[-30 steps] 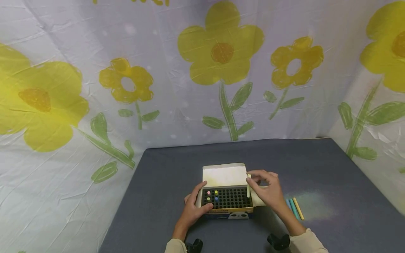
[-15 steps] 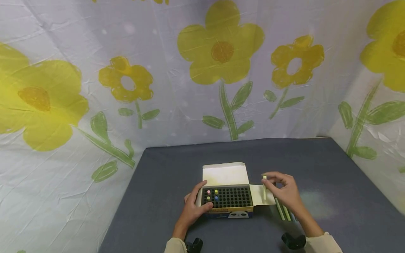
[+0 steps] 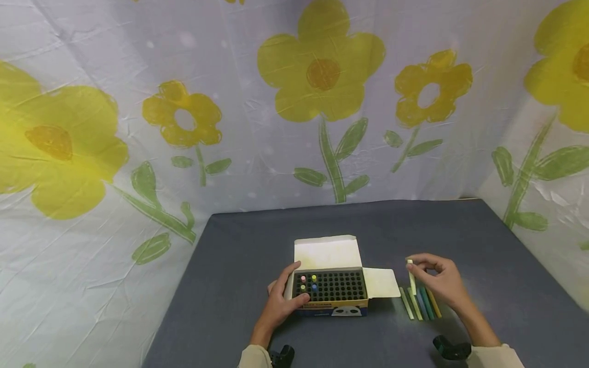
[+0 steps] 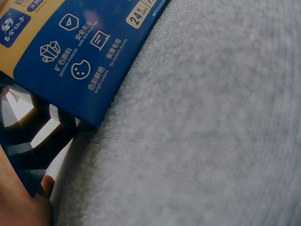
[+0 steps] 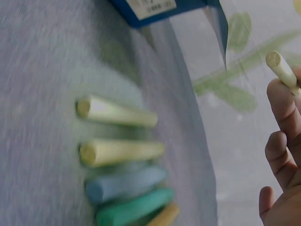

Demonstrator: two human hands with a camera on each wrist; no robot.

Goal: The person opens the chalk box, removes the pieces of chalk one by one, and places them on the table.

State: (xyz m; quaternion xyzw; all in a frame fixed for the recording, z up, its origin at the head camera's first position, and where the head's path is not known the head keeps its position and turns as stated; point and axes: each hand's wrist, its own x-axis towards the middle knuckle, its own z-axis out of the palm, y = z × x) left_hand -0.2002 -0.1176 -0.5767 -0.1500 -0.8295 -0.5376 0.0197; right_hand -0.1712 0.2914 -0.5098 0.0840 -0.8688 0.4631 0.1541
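A chalk box (image 3: pixel 317 311) stands with its lid folded back; the left wrist view shows its blue printed side (image 4: pixel 99 66). Its black holed insert (image 3: pixel 340 286) has several chalk ends sticking up at the left: pink, yellow, pale green and blue. My left hand (image 3: pixel 279 301) grips the box's left end, thumb at the front edge. Between thumb and fingertips, my right hand (image 3: pixel 443 280) pinches a pale yellow chalk stick (image 3: pixel 411 278), held steeply above the loose chalks. The right wrist view shows one end of this pale chalk (image 5: pixel 281 67) beyond the fingers.
Several loose chalks lie side by side right of the box: a pale chalk (image 5: pixel 117 112), a yellow chalk (image 5: pixel 123 151), a blue chalk (image 5: pixel 124 184), a green chalk (image 5: pixel 136 206) and an orange chalk (image 5: pixel 164 215). A side flap (image 3: pixel 382 283) sticks out over the dark table (image 3: pixel 221 286).
My right hand has moved right from the box's right end to above the loose chalks, carrying the pale yellow chalk. My left hand and the box have stayed in place.
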